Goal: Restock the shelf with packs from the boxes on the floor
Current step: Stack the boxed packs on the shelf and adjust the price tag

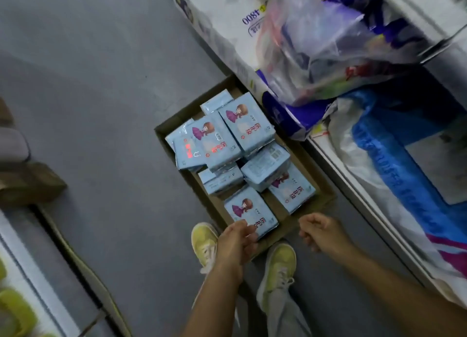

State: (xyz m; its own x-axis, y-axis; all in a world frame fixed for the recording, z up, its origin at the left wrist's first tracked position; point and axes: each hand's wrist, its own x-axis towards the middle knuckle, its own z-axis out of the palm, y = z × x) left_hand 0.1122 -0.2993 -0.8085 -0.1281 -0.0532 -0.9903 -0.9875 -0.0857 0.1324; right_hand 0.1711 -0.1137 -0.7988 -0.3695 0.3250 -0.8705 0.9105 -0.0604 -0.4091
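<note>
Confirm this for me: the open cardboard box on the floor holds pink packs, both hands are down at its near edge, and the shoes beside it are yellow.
One thing is wrong: the packs in the cardboard box are light blue, not pink. The head view shows it. The rest stands: the left hand and the right hand are down at the box's near edge, and the shoes beside it are yellow.
</note>
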